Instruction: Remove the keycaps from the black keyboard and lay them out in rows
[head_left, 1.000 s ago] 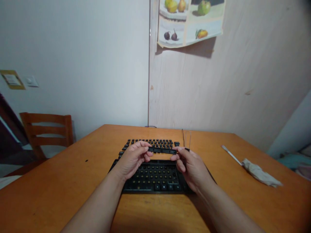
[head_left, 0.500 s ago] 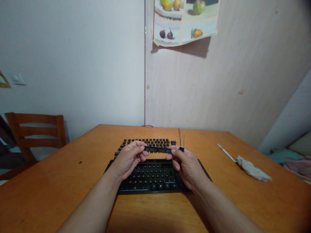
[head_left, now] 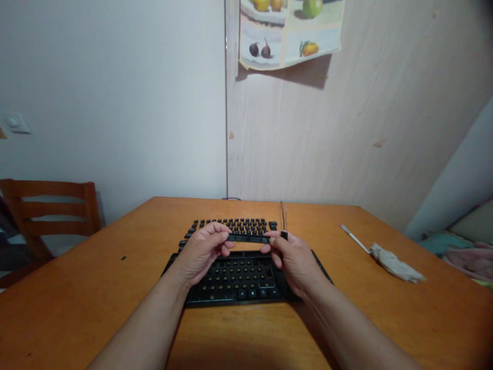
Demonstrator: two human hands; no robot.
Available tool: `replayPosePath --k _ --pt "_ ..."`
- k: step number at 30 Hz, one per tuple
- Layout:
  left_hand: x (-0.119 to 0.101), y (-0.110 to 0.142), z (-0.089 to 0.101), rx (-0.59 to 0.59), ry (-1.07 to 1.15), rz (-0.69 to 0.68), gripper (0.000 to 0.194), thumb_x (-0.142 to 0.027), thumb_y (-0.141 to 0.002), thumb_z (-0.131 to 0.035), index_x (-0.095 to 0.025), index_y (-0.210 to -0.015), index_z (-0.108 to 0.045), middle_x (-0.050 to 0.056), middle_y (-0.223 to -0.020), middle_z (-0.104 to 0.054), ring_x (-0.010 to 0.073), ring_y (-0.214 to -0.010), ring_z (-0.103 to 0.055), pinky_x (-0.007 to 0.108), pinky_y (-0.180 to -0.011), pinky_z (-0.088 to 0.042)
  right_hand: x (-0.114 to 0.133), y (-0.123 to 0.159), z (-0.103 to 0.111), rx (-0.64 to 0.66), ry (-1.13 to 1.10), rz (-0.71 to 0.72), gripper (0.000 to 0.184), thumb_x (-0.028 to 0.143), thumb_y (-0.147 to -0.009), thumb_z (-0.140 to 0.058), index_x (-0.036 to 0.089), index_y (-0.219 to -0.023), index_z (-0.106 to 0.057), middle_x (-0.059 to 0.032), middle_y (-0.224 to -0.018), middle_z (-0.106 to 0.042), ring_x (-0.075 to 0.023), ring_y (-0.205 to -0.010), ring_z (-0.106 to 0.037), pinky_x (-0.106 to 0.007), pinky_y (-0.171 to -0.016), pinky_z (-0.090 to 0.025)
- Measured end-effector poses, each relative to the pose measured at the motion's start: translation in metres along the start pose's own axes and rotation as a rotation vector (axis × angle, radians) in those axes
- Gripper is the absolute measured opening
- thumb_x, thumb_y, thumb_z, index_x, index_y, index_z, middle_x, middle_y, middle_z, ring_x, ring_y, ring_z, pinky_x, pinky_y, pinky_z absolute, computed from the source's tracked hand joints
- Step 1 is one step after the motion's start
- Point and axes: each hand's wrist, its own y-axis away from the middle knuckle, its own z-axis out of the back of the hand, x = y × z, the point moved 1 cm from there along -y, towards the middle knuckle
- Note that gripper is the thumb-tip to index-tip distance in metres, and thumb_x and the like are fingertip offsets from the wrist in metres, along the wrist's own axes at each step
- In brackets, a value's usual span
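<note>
A long black space bar (head_left: pixel 248 238) is held level above the keyboard, its underside partly showing. My left hand (head_left: pixel 204 254) pinches its left end between thumb and fingers. My right hand (head_left: pixel 298 262) grips the other end and also holds a wire keycap puller (head_left: pixel 284 235), its thin wires pointing up and away. Below both hands lies a black keyboard (head_left: pixel 234 281) with most keycaps off and its switch posts bare; several keycaps remain along its bottom row. My hands and wrists cover parts of the keyboard's sides.
Loose black keycaps (head_left: pixel 246 223) stand in rows behind the keyboard. One small dark piece (head_left: pixel 124 258) lies left on the wooden table (head_left: pixel 96 308). To the right are a white-handled brush (head_left: pixel 356 240) and a crumpled cloth (head_left: pixel 396 263). A wooden chair (head_left: pixel 50 209) stands at the left.
The view has shifted slightly. Both hands keep their hold on the space bar, and the puller in my right hand has turned a little, its wires appearing closer together.
</note>
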Motion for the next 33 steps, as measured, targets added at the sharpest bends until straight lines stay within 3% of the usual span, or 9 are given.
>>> replayPosePath --k 7,21,33 --pt "0.0007 -0.0008 0.0008 -0.010 -0.004 -0.004 0.018 -0.025 -0.079 -0.072 -0.016 -0.089 -0.060 0.003 -0.068 -0.070 0.0085 -0.053 -0.059 0.018 -0.054 -0.043 0.0005 0.0007 0.0006 0.019 -0.019 -0.002 0.023 0.027 -0.079 -0.059 0.013 -0.096 -0.064 -0.0066 -0.075 -0.073 -0.0055 -0.041 -0.039 -0.022 -0.044 -0.025" --pt "0.0018 -0.0006 0.0009 -0.006 -0.027 -0.011 0.020 -0.026 -0.078 -0.072 -0.016 -0.090 -0.060 0.002 -0.069 -0.070 0.0090 -0.055 -0.059 0.019 -0.058 -0.045 -0.0015 0.0003 0.0018 0.050 -0.013 0.018 0.026 0.033 -0.082 -0.064 0.014 -0.100 -0.062 -0.0028 -0.072 -0.070 -0.0054 -0.043 -0.039 -0.021 -0.045 -0.024" --pt "0.0039 -0.0004 -0.0002 0.023 -0.071 -0.044 0.016 -0.022 -0.083 -0.063 -0.013 -0.096 -0.063 0.007 -0.078 -0.073 0.0111 -0.062 -0.063 0.024 -0.067 -0.047 -0.0037 -0.0028 0.0051 -0.002 0.080 0.088 0.027 0.035 -0.082 -0.068 0.017 -0.102 -0.060 -0.0010 -0.074 -0.068 -0.0059 -0.045 -0.042 -0.021 -0.046 -0.027"
